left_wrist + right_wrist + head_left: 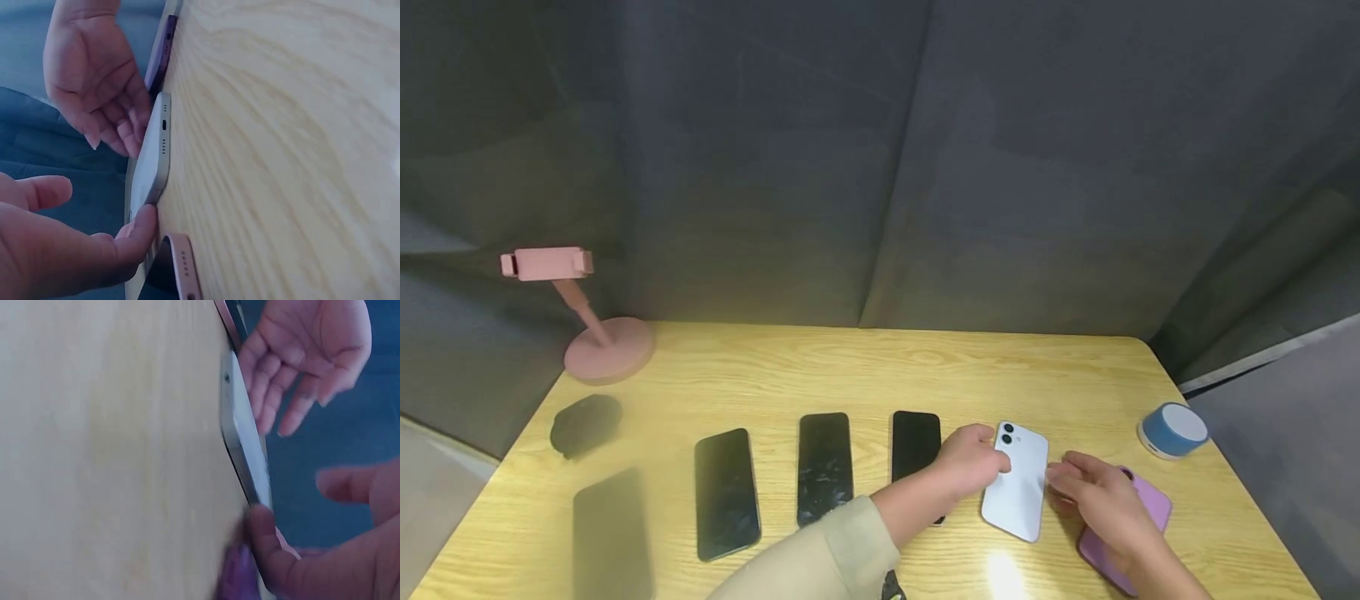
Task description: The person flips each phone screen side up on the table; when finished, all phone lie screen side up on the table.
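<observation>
A white phone (1018, 487) lies back up on the wooden table, its two camera lenses at the upper left corner. Beside its left edge is my left hand (972, 460); in the left wrist view its fingertips (145, 222) meet the edge while the thumb (50, 190) stays raised. At the opposite long edge, my right hand (1105, 504) has its fingertips (261, 520) against or very near the phone, thumb lifted away. Partly under the right hand shows a purple phone (1150, 500). A black-screened phone (915, 437) lies by the left wrist, partly covered by it.
Two more dark-screened phones, one (824, 462) near the middle and one (727, 493) farther left, lie on the table (820, 358). A pink phone stand (610, 350) stands at the back left. A blue-and-white cylinder (1174, 429) sits near the right edge. Dark curtains hang behind.
</observation>
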Demonstrator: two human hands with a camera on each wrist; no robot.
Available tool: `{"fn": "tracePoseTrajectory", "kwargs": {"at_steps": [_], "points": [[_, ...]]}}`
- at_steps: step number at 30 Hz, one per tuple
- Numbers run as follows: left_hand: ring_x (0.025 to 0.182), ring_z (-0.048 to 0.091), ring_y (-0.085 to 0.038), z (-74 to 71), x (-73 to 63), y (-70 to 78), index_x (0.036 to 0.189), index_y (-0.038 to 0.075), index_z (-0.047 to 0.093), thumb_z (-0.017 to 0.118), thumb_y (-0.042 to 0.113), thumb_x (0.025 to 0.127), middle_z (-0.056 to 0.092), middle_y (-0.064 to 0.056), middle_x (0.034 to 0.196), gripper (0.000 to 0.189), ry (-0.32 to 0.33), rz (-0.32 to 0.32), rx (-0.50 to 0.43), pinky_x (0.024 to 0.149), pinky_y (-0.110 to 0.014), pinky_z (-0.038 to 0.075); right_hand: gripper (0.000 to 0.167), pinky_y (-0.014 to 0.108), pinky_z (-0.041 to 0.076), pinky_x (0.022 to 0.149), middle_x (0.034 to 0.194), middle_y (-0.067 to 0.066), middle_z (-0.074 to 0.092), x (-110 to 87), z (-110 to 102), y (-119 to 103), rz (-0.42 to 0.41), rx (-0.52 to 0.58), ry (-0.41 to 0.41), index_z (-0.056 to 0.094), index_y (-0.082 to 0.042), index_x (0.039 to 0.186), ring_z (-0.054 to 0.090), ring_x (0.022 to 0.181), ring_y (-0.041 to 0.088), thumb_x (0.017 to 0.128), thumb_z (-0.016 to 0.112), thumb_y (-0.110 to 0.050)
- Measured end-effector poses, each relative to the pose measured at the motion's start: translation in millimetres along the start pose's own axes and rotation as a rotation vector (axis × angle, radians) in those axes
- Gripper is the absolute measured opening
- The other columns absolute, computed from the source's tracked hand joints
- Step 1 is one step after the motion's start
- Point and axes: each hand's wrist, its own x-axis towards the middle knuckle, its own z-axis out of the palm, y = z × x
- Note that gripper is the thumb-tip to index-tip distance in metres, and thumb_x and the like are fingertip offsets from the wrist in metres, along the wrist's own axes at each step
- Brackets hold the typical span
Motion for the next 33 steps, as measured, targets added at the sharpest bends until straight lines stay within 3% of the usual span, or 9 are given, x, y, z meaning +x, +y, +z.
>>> {"fn": "tracePoseTrajectory", "kwargs": {"at_steps": [4,9,18,21,24,28,33], "points": [[0.100,0.059,-0.029,0.9,-1.0,2.3,0.135,-0.004,0.055,0.067,0.007,0.086,0.058,-0.014,0.127,0.051,-0.013,-0.067,-0.059,0.084,-0.049,0.053,0.076,0.033,0.052,0.093,0.152,0.034,0.028,-4.7,1,2,0.068,0.191,-0.028,0.003,0.014,0.153,0.046,0.127,0.031,0.106,0.051,-0.021],[0.096,0.061,-0.033,0.6,-2.2,7.9,0.110,-0.008,0.062,0.067,0.007,0.085,0.059,-0.013,0.108,0.030,0.035,-0.141,-0.082,0.076,-0.053,0.055,0.075,0.035,0.052,0.092,0.153,0.033,0.025,-8.6,3,1,0.080,0.287,-0.051,0.000,0.011,0.154,0.042,0.131,0.031,0.106,0.049,-0.020],[0.085,0.057,-0.029,6.4,-1.7,12.6,0.105,-0.005,0.059,0.068,0.006,0.082,0.054,-0.011,0.095,0.027,0.170,-0.183,-0.120,0.070,-0.052,0.053,0.070,0.035,0.055,0.087,0.151,0.030,0.033,-8.2,9,1,0.061,0.304,-0.015,0.009,0.012,0.153,0.058,0.109,0.014,0.104,0.051,-0.014],[0.067,0.053,-0.024,10.7,-1.3,11.3,0.093,-0.002,0.060,0.067,0.003,0.080,0.056,-0.009,0.086,0.015,0.244,-0.174,-0.113,0.057,-0.042,0.050,0.068,0.035,0.056,0.085,0.152,0.029,0.033,-6.1,10,3,0.057,0.304,-0.011,0.012,0.012,0.153,0.060,0.106,0.012,0.104,0.052,-0.011],[0.047,0.043,-0.019,13.4,-2.2,10.5,0.079,0.001,0.058,0.064,-0.002,0.077,0.057,-0.009,0.074,0.007,0.297,-0.161,-0.078,0.042,-0.030,0.039,0.067,0.035,0.057,0.083,0.152,0.029,0.032,-3.9,10,4,0.062,0.309,-0.013,0.014,0.012,0.153,0.061,0.103,0.010,0.103,0.052,-0.008],[0.038,0.033,-0.013,14.3,-3.8,10.1,0.069,0.003,0.055,0.060,-0.009,0.076,0.053,-0.008,0.062,0.014,0.311,-0.151,-0.022,0.034,-0.024,0.028,0.067,0.034,0.057,0.080,0.154,0.029,0.030,-0.9,11,5,0.068,0.325,-0.003,0.016,0.012,0.153,0.062,0.100,0.008,0.100,0.055,-0.003],[0.042,0.040,-0.013,12.6,-1.3,8.1,0.077,-0.001,0.059,0.063,-0.012,0.075,0.054,-0.006,0.067,0.012,0.274,-0.165,-0.033,0.039,-0.023,0.033,0.067,0.031,0.057,0.075,0.147,0.024,0.042,2.6,15,9,0.075,0.321,0.018,0.026,0.010,0.151,0.062,0.095,0.009,0.096,0.062,0.002]]}}
